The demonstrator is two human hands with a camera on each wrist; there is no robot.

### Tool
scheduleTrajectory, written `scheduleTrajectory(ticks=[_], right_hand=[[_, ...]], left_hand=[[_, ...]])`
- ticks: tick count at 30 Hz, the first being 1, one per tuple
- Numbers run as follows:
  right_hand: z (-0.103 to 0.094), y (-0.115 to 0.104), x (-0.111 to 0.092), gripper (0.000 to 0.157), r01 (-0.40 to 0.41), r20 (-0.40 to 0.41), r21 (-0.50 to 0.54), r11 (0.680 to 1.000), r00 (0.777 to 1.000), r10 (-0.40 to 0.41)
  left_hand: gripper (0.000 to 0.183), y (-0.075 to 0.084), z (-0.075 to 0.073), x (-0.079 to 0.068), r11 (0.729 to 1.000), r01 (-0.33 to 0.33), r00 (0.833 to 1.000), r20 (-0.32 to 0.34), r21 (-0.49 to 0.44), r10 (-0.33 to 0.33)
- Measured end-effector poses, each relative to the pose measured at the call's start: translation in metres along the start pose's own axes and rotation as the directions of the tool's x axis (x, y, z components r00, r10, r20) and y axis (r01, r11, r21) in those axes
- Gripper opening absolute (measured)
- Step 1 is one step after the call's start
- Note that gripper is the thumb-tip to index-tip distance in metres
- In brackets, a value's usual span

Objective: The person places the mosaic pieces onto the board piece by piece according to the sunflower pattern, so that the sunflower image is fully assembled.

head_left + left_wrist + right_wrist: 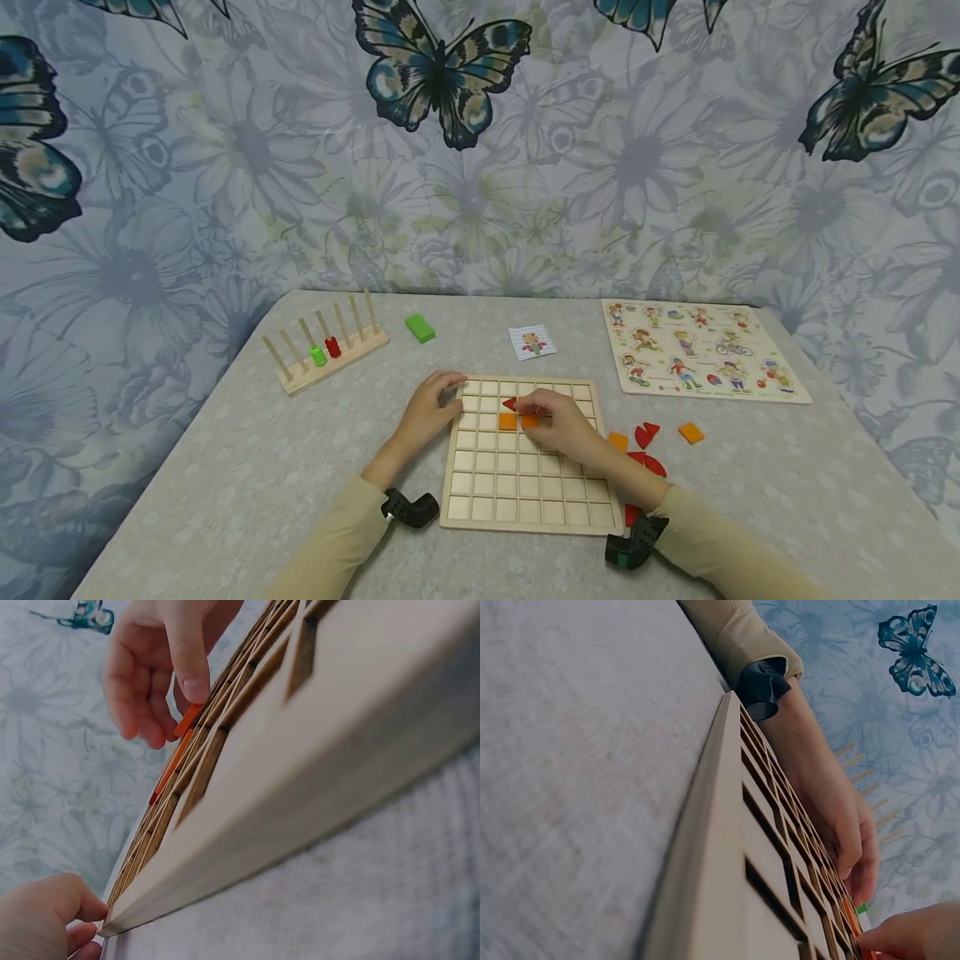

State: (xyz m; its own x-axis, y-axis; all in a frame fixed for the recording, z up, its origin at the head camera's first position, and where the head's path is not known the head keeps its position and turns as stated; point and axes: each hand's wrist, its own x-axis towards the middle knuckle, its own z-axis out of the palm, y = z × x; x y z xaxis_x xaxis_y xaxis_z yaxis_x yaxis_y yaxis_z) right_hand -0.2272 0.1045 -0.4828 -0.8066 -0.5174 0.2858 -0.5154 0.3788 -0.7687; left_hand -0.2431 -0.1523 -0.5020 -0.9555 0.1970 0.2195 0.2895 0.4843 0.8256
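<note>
A square wooden grid board (495, 485) lies flat on the table. At its far left corner, my left hand (431, 410) grips the frame, with fingertips and thumb at the edge. My right hand (558, 427) is over the upper middle cells and pinches an orange square tile (529, 422) by its edge. The left wrist view shows this tile tilted, one side raised above the grid. Just left of it, another orange square (507, 422) sits in a cell. A red piece (510, 404) lies in the row above, partly hidden by the right fingers.
Loose red pieces (643, 436) and orange squares (691, 432) lie right of the board. A pattern card (533, 342) and a green block (420, 328) are behind it. A peg stand (337, 363) stands back left, a picture board (701, 350) back right.
</note>
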Motion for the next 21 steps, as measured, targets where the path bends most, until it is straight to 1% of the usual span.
scheduleTrajectory(ticks=[5, 8, 10, 13, 15, 17, 19, 21], right_hand=[[0.001, -0.002, 0.001, 0.031, -0.019, 0.011, 0.006, 1.000, 1.000, 0.019], [0.001, -0.003, 0.001, 0.030, -0.042, 0.008, 0.020, 0.999, 0.999, 0.042], [0.000, -0.003, 0.001, 0.030, -0.057, 0.013, 0.036, 0.998, 0.998, 0.057], [-0.001, -0.003, 0.000, 0.030, -0.075, 0.025, 0.038, 0.996, 0.997, 0.074], [-0.002, -0.003, 0.000, 0.030, -0.086, 0.020, 0.040, 0.996, 0.996, 0.085], [-0.005, -0.004, -0.002, 0.030, -0.093, 0.006, 0.031, 0.995, 0.996, 0.093], [-0.010, -0.003, -0.004, 0.029, -0.092, -0.014, 0.041, 0.995, 0.996, 0.093], [-0.016, -0.001, -0.008, 0.028, -0.092, -0.032, 0.039, 0.995, 0.995, 0.094]], left_hand=[[0.038, 0.000, 0.000, -0.001, 1.000, -0.030, 0.999, -0.012, 0.005, 0.030], [0.037, -0.001, 0.001, -0.001, 0.997, -0.062, 0.998, -0.027, 0.038, 0.064], [0.037, -0.001, 0.002, -0.001, 0.996, -0.075, 0.996, -0.035, 0.044, 0.076], [0.037, -0.001, 0.002, 0.000, 0.998, -0.054, 0.998, -0.025, 0.035, 0.055], [0.038, 0.000, 0.001, 0.000, 1.000, -0.013, 1.000, -0.007, 0.014, 0.013], [0.038, 0.002, 0.000, 0.000, 1.000, 0.012, 1.000, 0.006, 0.012, -0.012], [0.038, 0.002, -0.001, 0.000, 1.000, 0.024, 1.000, 0.013, 0.010, -0.024], [0.037, 0.003, -0.001, -0.001, 1.000, 0.022, 1.000, 0.015, 0.006, -0.022]])
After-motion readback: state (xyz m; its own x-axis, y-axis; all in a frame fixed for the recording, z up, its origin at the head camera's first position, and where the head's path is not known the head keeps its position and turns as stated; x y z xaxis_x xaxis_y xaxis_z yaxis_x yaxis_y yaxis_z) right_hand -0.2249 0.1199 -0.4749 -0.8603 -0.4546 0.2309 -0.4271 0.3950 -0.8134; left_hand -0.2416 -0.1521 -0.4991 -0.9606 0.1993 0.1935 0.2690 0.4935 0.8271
